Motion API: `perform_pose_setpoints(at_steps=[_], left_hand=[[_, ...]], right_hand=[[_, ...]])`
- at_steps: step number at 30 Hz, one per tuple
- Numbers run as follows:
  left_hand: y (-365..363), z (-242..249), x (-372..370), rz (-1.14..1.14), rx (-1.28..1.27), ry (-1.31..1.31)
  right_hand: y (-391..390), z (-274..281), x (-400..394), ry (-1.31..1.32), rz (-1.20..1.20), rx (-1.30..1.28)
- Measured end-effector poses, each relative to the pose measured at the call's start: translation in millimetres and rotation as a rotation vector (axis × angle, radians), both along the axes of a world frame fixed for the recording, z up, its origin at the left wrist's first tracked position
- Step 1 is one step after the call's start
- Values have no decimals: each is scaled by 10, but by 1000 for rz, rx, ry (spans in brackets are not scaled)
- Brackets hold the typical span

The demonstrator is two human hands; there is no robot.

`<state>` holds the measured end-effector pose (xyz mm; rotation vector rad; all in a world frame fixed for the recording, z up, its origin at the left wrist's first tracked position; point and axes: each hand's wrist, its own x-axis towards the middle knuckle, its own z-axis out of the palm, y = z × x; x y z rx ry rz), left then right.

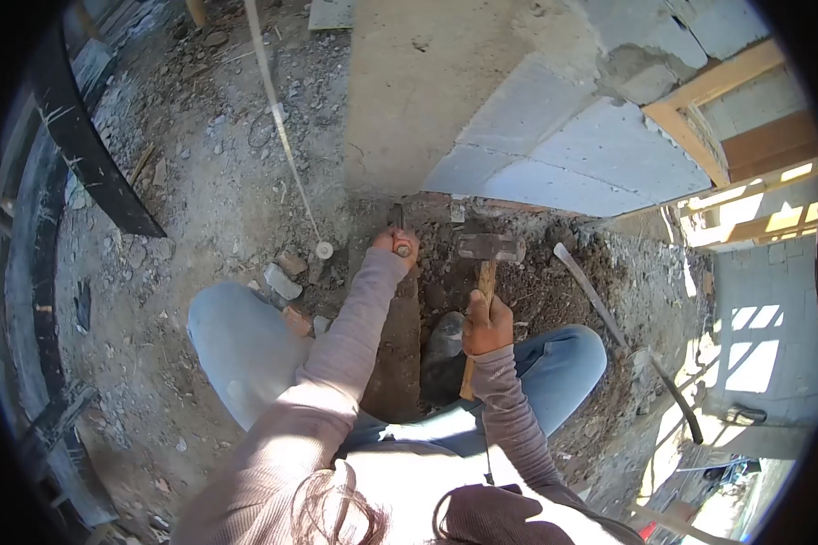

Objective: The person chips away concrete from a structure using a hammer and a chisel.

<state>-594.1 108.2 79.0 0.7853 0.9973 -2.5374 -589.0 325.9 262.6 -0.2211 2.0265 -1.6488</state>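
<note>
My right hand (488, 324) is wrapped round the wooden handle of a hammer (491, 248), whose blocky grey metal head hangs over broken soil. To its left, at the foot of the wall, my left hand (396, 242) is closed round a chisel (403, 250). The struck end shows above the fist, and a dark bit of the shank shows beyond it; the tip is hidden. Hammer head and chisel are apart. Loose dark soil (445, 263) lies between and beneath both hands, along the base of the wall (409, 109).
White boards (600, 154) cover part of the wall. A long bar (600, 300) lies on the ground at right. Stones (283, 282) sit by my left knee, near a taut string ending at a pale round piece (324, 250). A dark curved strip (91, 145) stands at left.
</note>
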Motion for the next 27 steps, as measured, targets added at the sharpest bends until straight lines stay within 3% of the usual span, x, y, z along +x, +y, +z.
perform_pose_setpoints(at_steps=[2, 6, 8, 12, 18, 21, 22, 23, 24, 26, 27], left_hand=[[5, 291, 244, -206, 74, 128], [193, 806, 641, -279, 180, 154], [343, 1111, 693, -399, -124, -153], [418, 916, 704, -461, -175, -135], [151, 680, 329, -327, -375, -151], [-270, 634, 253, -227, -5, -125], [-350, 711, 215, -254, -11, -137], [-427, 787, 157, -219, 149, -127], [-503, 835, 106, -180, 310, -121], [-620, 902, -25, -181, 373, -134], [-673, 891, -63, -157, 442, -133]], right_hand=[[82, 157, 87, -212, -69, 8], [111, 150, 60, -384, -159, -47], [112, 91, 19, -411, -150, -85], [103, 67, -32, -431, -152, -107], [144, 3, -55, -439, -119, -87], [135, -89, -68, -419, -122, -75], [138, -205, -68, -262, -96, -24], [127, -279, -67, -107, -68, 31], [100, -283, -64, -121, -92, 26], [50, -233, -111, 120, 9, 189], [28, -187, -124, 112, -1, 192]])
